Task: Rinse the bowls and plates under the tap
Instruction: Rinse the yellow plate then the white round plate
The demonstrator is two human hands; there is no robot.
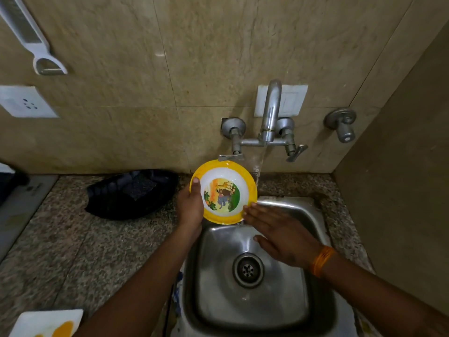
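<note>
The speckled granite tabletop (80,239) carries a black basket (131,193) near the wall, a white plate (46,323) at its front edge, and a steel sink (313,215) set in it.

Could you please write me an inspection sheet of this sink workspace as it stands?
Surface: speckled granite counter around a steel sink.
Job's things: yellow-rimmed bowl held tilted beside the running tap; white plate at the counter's near left.
Clutter: black basket holding a scrub pad.
Grippers: left hand grips the bowl's rim; right hand flat, fingertips at the rim.
Cables: nothing seen.
Surroundings: tiled wall, socket, hanging grater.
</note>
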